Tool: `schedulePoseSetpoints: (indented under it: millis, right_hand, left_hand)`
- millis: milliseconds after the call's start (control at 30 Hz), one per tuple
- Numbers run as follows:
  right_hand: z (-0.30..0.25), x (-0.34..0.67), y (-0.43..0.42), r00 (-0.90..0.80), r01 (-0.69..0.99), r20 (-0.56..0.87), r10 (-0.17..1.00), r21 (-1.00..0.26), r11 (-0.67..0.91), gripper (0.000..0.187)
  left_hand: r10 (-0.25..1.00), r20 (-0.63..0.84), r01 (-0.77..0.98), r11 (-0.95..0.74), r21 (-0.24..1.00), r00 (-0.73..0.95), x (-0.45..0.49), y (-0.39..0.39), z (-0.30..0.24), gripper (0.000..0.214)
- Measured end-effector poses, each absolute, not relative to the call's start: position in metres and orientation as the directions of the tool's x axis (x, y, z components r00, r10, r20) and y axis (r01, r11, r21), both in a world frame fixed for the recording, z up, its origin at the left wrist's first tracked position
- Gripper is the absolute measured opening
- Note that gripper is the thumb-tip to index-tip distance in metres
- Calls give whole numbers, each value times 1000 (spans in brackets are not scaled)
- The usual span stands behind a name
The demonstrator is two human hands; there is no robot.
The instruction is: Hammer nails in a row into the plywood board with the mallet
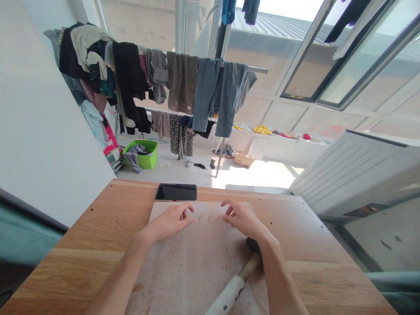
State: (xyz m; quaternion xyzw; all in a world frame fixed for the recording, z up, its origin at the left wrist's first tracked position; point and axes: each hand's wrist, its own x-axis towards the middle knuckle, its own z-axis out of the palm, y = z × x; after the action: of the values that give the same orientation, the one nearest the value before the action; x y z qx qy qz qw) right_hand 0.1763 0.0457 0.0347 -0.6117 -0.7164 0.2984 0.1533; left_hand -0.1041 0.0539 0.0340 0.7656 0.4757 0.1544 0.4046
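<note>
A worn, pale wooden board (193, 267) lies on the table. Over its far left part is my left hand (172, 220), fingers loosely bent and thumb apart from the index finger, with nothing visible in it. My right hand (241, 217) hovers at the far right part, likewise curved and open. Between the two are a few small, thin dark things like nails (209, 218); whether they stand or lie I cannot tell. A hammer (251, 267) with a dark head and a white-wrapped wooden handle rests on the board, its head partly hidden beneath my right forearm.
Past the board's far edge lies a black phone (176, 192). The wooden table (88, 245) has small dark holes near its edges. Beyond it stand a drying rack hung with clothes (206, 94), a green basket (149, 161) and a small box (243, 160). A white ribbed panel (354, 170) is at right.
</note>
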Motion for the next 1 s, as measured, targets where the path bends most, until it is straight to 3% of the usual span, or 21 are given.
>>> schedulePoseSetpoints:
  millis: [367,700,1000]
  right_hand:
    - [39,175,44,-169,806,-114,979,-588,71,30]
    - [49,167,41,-201,809,-91,975,-576,113,34]
    - [64,144,33,-247,815,-89,965,-557,157,39]
  left_hand:
    - [873,-130,641,-237,730,470,-102,51,40,30]
    - [891,-73,785,-354,509,449,-91,46,45,23]
    - [876,-69,757,-370,539,477,-83,45,46,14]
